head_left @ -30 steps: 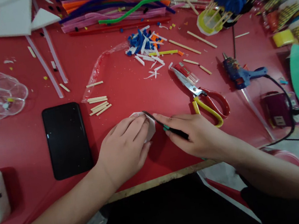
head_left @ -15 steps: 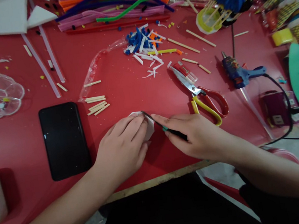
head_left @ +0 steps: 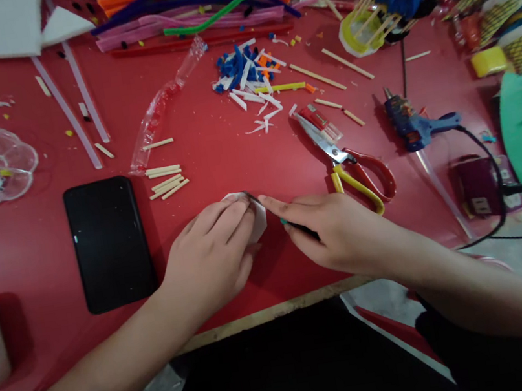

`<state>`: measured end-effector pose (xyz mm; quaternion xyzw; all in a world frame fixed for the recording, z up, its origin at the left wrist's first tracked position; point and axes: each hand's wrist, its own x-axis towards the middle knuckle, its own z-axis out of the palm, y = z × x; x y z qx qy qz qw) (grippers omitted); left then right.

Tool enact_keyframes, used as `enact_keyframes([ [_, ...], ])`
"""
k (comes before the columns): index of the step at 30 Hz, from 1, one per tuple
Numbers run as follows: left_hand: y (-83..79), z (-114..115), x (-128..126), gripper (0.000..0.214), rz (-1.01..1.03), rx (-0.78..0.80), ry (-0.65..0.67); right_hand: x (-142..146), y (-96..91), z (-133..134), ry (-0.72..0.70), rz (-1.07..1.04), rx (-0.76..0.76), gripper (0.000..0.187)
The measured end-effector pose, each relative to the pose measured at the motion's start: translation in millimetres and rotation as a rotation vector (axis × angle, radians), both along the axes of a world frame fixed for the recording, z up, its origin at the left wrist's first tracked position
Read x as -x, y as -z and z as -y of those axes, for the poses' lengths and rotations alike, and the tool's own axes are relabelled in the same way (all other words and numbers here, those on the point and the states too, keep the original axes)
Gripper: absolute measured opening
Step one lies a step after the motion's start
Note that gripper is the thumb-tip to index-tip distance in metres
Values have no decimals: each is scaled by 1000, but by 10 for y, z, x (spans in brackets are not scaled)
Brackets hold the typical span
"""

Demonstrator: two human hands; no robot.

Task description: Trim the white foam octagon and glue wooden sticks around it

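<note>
On the red table, my left hand [head_left: 214, 245] presses its closed fingers over a small white piece with angled edges [head_left: 259, 222], which looks like foam board. Most of that piece is hidden beneath the fingers. My right hand [head_left: 332, 227] grips a cutter knife [head_left: 304, 229] with a black handle and a bit of green on it. Its dark blade lies along the upper right edge of the white piece, close to my left fingertips. The right index finger stretches forward along the knife.
Scissors [head_left: 343, 157] and a blue glue gun [head_left: 410, 124] lie to the right. A black phone [head_left: 110, 244] is left of my hands, beside several short sticks [head_left: 165, 182]. Beyond are coloured scraps [head_left: 242, 71], a clear wrapper [head_left: 156, 116] and fuzzy stems [head_left: 193, 3]. The table's front edge [head_left: 279, 314] is near.
The wrapper's far end has swung upward, away from the scraps. Both hands keep nearly the same hold, with the knife still at the white piece's edge. The whole view has shifted slightly.
</note>
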<state>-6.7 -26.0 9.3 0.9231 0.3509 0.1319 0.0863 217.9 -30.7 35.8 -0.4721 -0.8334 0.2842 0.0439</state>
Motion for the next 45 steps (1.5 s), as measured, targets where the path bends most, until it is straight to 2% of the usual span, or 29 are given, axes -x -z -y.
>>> enact_keyframes([
  [8, 4, -7, -13, 41, -8, -2, -17, -3, 5, 9, -24, 19, -30, 55],
  [19, -10, -1, 3, 37, 11, 18, -23, -70, -75, 59, -32, 68, 14, 57],
  [24, -12, -7, -13, 38, 26, 4, -2, -102, -87, 93, -35, 97, 46, 58],
  [31, 5, -9, -3, 44, 30, 23, -15, -146, -103, 169, -34, 101, 18, 56],
  [41, 22, -8, 20, 46, 18, 13, -25, -273, -94, 316, 39, 37, 47, 54],
  [45, 14, -17, 59, 48, -13, -20, -28, -317, -57, 318, 168, 18, -78, 50],
])
